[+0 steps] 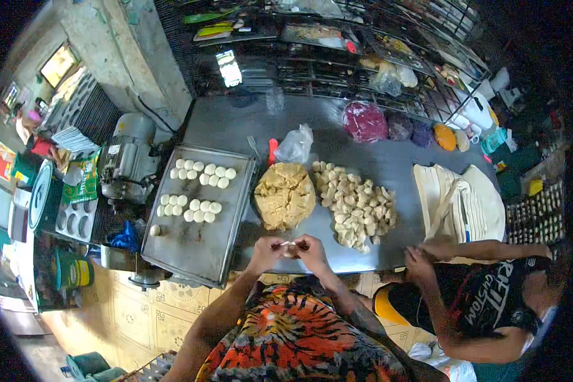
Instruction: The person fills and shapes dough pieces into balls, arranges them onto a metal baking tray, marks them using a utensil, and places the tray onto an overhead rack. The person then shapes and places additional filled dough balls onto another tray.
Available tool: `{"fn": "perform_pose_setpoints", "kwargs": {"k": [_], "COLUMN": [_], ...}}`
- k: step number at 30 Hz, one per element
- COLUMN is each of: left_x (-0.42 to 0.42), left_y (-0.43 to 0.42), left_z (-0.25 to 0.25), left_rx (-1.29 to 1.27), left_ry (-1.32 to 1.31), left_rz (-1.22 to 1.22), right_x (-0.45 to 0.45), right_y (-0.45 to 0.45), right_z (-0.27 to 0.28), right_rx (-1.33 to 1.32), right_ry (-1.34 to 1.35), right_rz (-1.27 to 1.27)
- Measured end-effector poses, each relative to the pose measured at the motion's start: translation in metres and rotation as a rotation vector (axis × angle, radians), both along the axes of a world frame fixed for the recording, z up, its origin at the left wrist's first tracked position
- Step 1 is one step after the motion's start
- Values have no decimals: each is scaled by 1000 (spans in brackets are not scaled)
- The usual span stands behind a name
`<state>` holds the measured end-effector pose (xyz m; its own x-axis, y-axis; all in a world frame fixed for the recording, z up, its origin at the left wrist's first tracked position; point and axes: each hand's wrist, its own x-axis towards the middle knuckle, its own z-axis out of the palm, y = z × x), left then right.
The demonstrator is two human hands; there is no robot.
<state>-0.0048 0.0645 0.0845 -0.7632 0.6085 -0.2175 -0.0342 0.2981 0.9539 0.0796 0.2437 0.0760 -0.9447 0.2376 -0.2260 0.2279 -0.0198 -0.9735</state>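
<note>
At the table's front edge, my left hand (266, 254) and my right hand (312, 254) meet, fingers closed around a small pale piece of dough (290, 244). The fingers partly hide it. Just beyond them rests a large, rough-surfaced tan mound of dough (284, 196). To its right lies a loose pile of small dough pieces (361, 210). On the left, a metal baking tray (191, 245) carries rounded white dough balls (204, 207) in clusters, with a single ball (155, 230) near its left edge.
A clear plastic bag (295, 145), a red-handled tool (272, 151) and a fork (253, 146) lie behind the mound. Wrapped purple dough (364, 122) sits at the back. Folded cream cloth (458, 204) is at right, near another person's hands (420, 264). A motor (128, 159) stands left.
</note>
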Motion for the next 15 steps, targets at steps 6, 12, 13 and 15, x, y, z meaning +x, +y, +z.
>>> {"fn": "perform_pose_setpoints", "kwargs": {"k": [6,12,13,15], "left_x": [-5,-10,-11,-7], "left_y": [-28,-54,-56,-55], "left_z": [3,-8,-14,-18], "left_rx": [-118,71,196,319], "left_ry": [323,-169,-337,-501], "left_rz": [77,194,203,213], "right_x": [-18,-17,-15,-13], "right_y": [-46,-60,-58,-50], "right_z": [32,29,28,25], "right_rx": [217,416,373,327], "right_ry": [133,220,244,271], "right_rz": [19,128,138,150]}}
